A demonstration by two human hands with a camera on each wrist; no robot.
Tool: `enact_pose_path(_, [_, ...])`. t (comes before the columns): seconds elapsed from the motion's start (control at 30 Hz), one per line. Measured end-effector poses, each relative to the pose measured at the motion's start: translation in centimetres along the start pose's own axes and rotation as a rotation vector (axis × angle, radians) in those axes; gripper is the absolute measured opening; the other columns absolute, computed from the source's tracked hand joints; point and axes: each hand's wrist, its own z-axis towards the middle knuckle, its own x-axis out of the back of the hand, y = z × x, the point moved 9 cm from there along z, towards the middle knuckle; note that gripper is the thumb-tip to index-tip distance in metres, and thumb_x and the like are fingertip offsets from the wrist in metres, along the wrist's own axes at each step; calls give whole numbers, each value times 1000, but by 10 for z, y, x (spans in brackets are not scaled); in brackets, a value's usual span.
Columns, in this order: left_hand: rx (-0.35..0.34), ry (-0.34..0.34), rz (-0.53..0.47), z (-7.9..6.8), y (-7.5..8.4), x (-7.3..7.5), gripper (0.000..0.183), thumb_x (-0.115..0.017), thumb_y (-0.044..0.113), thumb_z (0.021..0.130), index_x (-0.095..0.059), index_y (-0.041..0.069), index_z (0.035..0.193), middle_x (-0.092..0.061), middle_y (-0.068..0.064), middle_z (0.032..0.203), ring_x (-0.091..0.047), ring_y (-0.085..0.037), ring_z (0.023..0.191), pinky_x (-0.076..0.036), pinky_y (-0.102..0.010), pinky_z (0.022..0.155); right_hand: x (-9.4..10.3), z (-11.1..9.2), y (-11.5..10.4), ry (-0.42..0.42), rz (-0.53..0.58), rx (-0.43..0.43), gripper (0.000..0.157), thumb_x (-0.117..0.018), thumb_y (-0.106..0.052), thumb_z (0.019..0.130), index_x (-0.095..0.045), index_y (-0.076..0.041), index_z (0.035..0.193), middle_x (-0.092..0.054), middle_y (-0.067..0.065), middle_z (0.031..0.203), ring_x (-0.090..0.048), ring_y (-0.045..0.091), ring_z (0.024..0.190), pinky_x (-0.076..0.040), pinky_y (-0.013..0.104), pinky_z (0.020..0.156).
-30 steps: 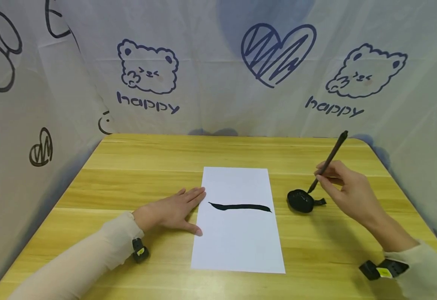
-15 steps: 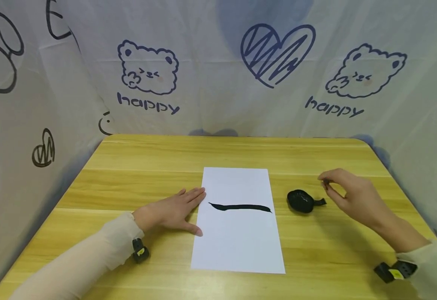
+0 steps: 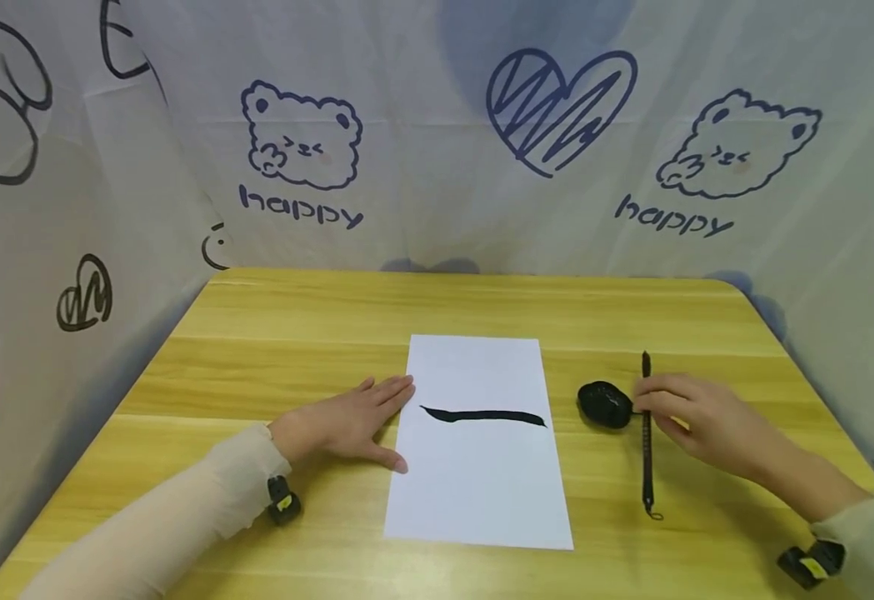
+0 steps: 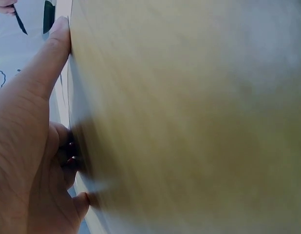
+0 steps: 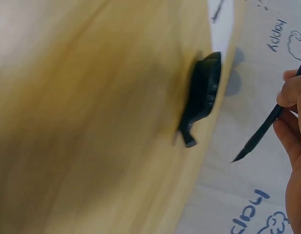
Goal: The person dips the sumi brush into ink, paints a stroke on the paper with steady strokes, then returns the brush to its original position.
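My right hand [image 3: 706, 421] pinches a black writing brush [image 3: 647, 467] just right of the ink dish. The brush's looped end points toward me, and its dark bristle tip points to the far side. In the right wrist view the brush [image 5: 260, 134] is off the table, its pointed tip apart from the dish. The small black ink dish [image 3: 603, 405] has a short handle, partly covered by the hand in the head view. My left hand [image 3: 350, 419] lies flat with spread fingers on the left edge of a white paper sheet [image 3: 481, 492]. One thick black horizontal stroke [image 3: 485, 416] crosses the sheet.
The wood-grain table [image 3: 257, 333] carries the sheet and dish. White cloth [image 3: 437, 167] with drawn bears and hearts hangs behind it and at both sides. A black wrist device [image 3: 283, 500] sits at the left cuff, another black device [image 3: 811, 565] at the right.
The brush tip has left the ink dish. My right hand has turned the brush from upright-leaning to pointing away, lowering its looped end toward me. My left hand stays on the sheet.
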Motion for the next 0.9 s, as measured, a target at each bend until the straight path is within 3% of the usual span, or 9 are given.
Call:
enact_pose_path(0.37, [18,-6,-27,-1,0,-3,118,-46,85,77,-3,12,158,2,-3,164,0,-16,149,-5,-41,120,-18,-31,-7,-104,-39,32,46,-28,-25,108,-71,-12,98,-66,6,113,-65,23,99,-56,33,70])
enact_pose_path(0.9, [13,18,-9,-2,-1,-2,118,-45,85,77,-4,10,158,0,-3,164,-1,-17,149,-6,-42,120,-35,-49,-16,-192,-88,164,61,-13,-24,109,-71,-10,99,-65,13,114,-61,29,105,-54,39,76])
